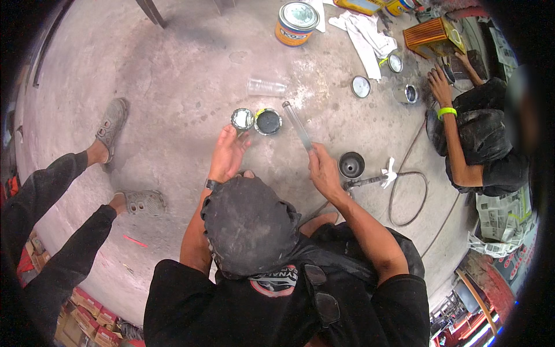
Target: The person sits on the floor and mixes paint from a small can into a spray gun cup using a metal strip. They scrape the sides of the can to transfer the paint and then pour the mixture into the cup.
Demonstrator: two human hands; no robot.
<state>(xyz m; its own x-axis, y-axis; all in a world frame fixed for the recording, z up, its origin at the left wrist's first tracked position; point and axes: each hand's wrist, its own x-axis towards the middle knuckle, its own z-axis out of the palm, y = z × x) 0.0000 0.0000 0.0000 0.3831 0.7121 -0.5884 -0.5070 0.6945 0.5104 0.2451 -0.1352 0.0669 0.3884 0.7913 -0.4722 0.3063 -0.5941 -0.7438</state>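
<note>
Just above the frame's centre, a can (267, 122) stands on the floor (191, 69), a lid (242, 119) to its left by the left hand (229, 153). A cup (266, 87) lies above them; right of the can, a stick (298, 127) is in the right hand (322, 170). At upper centre, a pail (296, 24) stands left of a cloth (365, 37).

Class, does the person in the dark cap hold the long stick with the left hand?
No, the long stick is in the right hand, to the right of the open can.

Printed lettering
Bold characters on the blue-and-orange can (293, 33); pale letters on the black shirt (243, 315); newspaper (500, 215) print too small to read
</note>
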